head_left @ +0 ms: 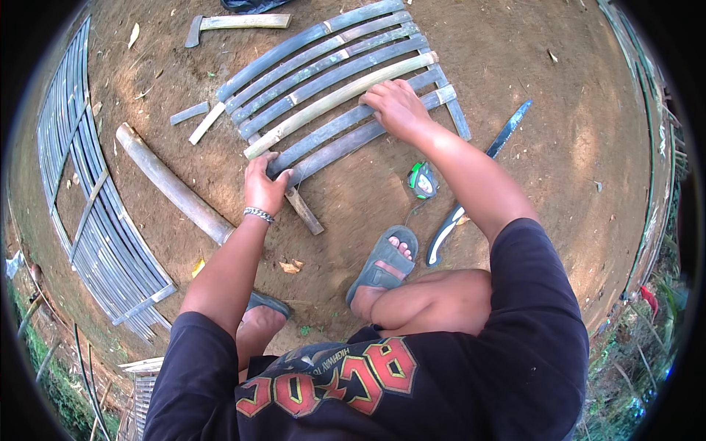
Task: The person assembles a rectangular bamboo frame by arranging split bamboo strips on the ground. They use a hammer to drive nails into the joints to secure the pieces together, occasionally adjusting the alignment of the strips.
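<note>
In front of me on the dirt lies a panel of several split bamboo slats (323, 87) set side by side over crosspieces. Most slats are weathered grey; one pale bamboo slat (323, 110) is yellowish. My left hand (263, 184) is closed at the near left end of a grey bamboo slat (312, 143), thumb and fingers on either side of it. On the right, my right hand (397, 109) has its fingers curled over the same grey slat, close to the pale one; its fingertips are partly hidden. A crosspiece (304, 212) sticks out below my left hand.
Right of the panel lie a tape measure (422, 181) and a hand saw (509, 128). A thick bamboo pole (173, 180) and a larger slatted bamboo panel (99, 198) lie on the left. A hatchet (239, 22) and short bamboo offcut (190, 112) lie farther off.
</note>
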A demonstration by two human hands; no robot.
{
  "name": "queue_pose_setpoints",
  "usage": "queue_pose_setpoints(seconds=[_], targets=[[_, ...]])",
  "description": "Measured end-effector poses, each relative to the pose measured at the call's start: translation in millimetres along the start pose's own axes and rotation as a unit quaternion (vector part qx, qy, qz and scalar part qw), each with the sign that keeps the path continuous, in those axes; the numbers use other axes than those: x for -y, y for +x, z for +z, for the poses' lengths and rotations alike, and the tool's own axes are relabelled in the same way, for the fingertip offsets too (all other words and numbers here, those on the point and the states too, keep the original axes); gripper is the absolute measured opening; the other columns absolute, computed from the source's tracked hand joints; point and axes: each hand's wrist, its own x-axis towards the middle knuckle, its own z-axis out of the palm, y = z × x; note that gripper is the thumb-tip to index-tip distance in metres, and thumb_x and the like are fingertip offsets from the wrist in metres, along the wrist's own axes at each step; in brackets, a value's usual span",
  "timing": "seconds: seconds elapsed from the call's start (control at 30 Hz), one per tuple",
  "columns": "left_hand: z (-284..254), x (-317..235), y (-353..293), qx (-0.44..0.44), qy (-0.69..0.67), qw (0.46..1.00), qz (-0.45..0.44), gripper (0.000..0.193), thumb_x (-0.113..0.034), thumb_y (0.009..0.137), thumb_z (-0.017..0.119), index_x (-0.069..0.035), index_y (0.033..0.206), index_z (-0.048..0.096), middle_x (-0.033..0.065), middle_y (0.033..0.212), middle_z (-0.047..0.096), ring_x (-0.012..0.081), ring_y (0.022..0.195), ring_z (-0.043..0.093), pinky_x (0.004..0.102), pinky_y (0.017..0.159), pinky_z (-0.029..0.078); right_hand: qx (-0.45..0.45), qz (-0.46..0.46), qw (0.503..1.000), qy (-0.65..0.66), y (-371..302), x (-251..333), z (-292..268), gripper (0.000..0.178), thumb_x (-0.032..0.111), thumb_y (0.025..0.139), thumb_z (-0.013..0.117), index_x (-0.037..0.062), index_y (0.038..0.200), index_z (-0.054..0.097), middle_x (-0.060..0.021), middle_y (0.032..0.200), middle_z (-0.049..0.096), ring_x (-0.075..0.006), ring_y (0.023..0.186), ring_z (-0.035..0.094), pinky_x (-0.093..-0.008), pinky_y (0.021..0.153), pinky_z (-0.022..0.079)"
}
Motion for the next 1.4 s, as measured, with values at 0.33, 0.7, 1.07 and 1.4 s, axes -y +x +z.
queue_pose_setpoints(seconds=[0.33, 0.7, 1.07, 1.4], targets=[[18.3, 21.0, 1.0, -0.046, -0.198, 0.961, -0.185, 0.041, -0.01, 0.086, 0.076, 0.004, 0.121, 0.064, 0.0159, 0.114, 0.071, 0.0203, 0.097, 0.071, 0.0328, 0.09, 0.056, 0.006, 0.011, 1.0, -0.016, 2.7, -23.8, 4.3, 0.034, 0.005, 0.083, 0.065, 0.0152, 0.116, 0.068, -0.0051, 0.122, 0.067, -0.0258, 0.125, 0.057, -0.0425, 0.109, 0.039], [13.0, 20.9, 1.2, -0.061, -0.16, 0.967, -0.188, 0.031, -0.01, 0.086, 0.075, 0.002, 0.114, 0.071, 0.014, 0.109, 0.072, 0.0193, 0.094, 0.072, 0.0312, 0.088, 0.056, 0.039, 0.039, 0.998, -0.027, 7.9, -15.2, 6.5, 0.038, 0.016, 0.084, 0.073, 0.0184, 0.122, 0.067, -0.0027, 0.126, 0.065, -0.0234, 0.127, 0.054, -0.0401, 0.112, 0.037], [17.6, 28.0, 2.1, -0.024, -0.186, 0.963, -0.193, 0.037, -0.009, 0.09, 0.073, 0.005, 0.123, 0.066, 0.0154, 0.116, 0.073, 0.0187, 0.103, 0.07, 0.0309, 0.092, 0.055, 0.005, 0.024, 1.0, -0.008, 5.8, -21.1, 11.6, 0.036, 0.015, 0.081, 0.075, 0.0175, 0.117, 0.07, -0.0024, 0.118, 0.067, -0.0229, 0.123, 0.056, -0.0402, 0.108, 0.039], [-29.3, -15.5, -24.0, -0.076, 0.113, 0.989, 0.052, 0.059, -0.026, 0.082, 0.08, -0.005, 0.132, 0.057, 0.0195, 0.127, 0.058, 0.0364, 0.126, 0.051, 0.0458, 0.11, 0.039, -0.03, -0.058, 0.997, 0.035, 1.9, 23.5, 1.1, 0.035, 0.015, 0.077, 0.077, 0.0152, 0.111, 0.072, -0.0037, 0.109, 0.068, -0.0256, 0.112, 0.06, -0.0428, 0.102, 0.043]])
